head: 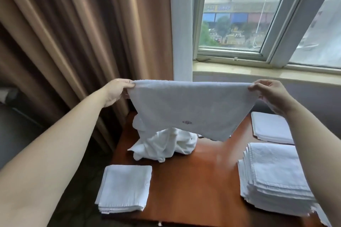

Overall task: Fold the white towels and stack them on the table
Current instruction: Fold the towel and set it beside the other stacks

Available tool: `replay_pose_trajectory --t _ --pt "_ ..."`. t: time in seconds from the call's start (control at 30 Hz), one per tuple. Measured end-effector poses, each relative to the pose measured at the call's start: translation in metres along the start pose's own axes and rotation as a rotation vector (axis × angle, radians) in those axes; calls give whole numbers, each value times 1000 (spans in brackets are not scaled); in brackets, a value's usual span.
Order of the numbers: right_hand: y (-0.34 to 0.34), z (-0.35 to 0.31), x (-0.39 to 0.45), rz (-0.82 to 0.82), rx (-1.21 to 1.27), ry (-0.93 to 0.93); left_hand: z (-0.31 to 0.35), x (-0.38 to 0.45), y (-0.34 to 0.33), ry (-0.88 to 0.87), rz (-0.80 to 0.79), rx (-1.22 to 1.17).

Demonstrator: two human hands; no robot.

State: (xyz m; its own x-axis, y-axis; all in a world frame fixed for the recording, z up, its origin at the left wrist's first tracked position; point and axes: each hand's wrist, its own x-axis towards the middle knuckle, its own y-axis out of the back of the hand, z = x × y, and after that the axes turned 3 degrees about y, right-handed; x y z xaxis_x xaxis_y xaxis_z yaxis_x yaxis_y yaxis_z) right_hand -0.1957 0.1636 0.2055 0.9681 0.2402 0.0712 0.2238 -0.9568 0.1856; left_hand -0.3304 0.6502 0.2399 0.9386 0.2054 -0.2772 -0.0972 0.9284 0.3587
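A white towel (190, 108) hangs spread in the air above the brown table (199, 180), stretched by its top edge. My left hand (116, 91) pinches its left top corner and my right hand (271, 94) pinches the right top corner. The towel bears a small embroidered mark near its lower middle. Behind and below it lies a crumpled heap of white towels (166, 143) on the table. A small folded stack (124, 189) sits at the front left corner. A tall folded stack (275, 177) stands at the right, and another folded towel (269, 127) lies behind that.
Brown curtains (73, 33) hang at the left beside a white sheer strip. A window (239, 11) and its sill (258, 72) run behind the table. A dark seat (16, 131) stands at the far left.
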Motion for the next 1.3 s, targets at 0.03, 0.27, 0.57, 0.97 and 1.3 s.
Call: replay_pose_trajectory --t 0.03,0.27,0.57,0.97,1.3 --pt "7 5 -5 -65 43 -48 -3 -4 4 60 -94 25" --pt "37 31 -32 -413 79 -325 -27 -8 15 325 -584 150" --pt "-7 120 -20 -288 -426 -483 -131 32 -56 478 -398 369" --pt "-108 232 -17 -172 -790 -428 -223 51 -173 302 158 813" --pt "-146 319 -161 -657 -1027 -392 -331 -35 -271 135 -417 1025"
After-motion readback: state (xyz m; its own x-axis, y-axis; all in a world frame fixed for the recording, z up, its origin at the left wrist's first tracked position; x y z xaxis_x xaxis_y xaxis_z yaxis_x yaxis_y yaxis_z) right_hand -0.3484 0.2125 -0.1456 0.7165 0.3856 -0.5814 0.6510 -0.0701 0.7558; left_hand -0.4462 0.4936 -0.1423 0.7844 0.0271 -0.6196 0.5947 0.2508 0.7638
